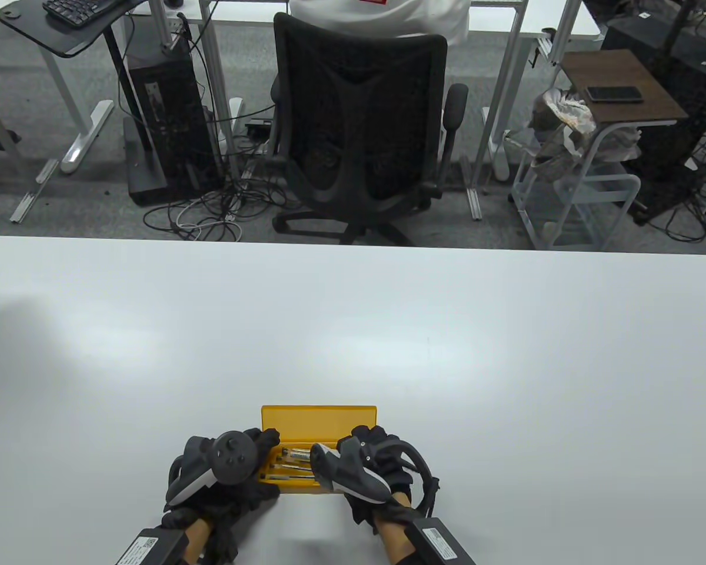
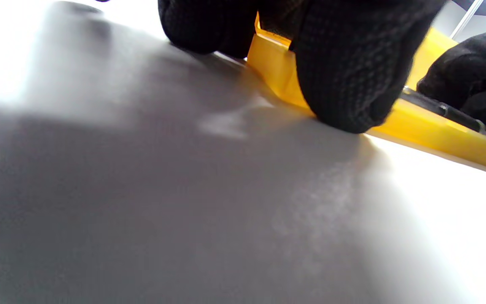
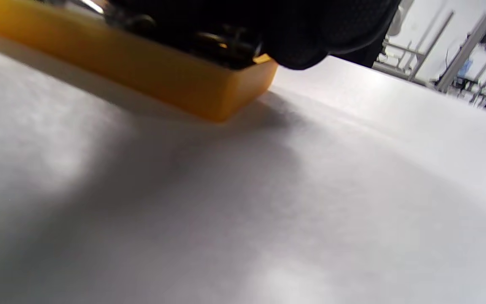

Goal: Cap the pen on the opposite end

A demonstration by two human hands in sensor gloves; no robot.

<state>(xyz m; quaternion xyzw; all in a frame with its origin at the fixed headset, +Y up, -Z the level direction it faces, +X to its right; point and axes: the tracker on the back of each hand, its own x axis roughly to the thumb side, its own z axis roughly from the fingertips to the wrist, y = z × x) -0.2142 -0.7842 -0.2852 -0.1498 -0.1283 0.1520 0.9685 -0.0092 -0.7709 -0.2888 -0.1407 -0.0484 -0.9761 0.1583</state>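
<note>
On the white table (image 1: 353, 329) I have the yellow pencil case (image 1: 317, 421) open at the near edge, lid up, with several pens (image 1: 291, 465) lying lengthwise in its tray; I judge I'm at the very first step, picking a pen out, so next I must pinch one barrel and lift it clear before pulling its cap. My left hand (image 1: 223, 471) steadies the case's left end, fingers curled against its wall; my right hand (image 1: 365, 465) reaches into the right end, but whether its fingers have closed on a pen I cannot tell.
</note>
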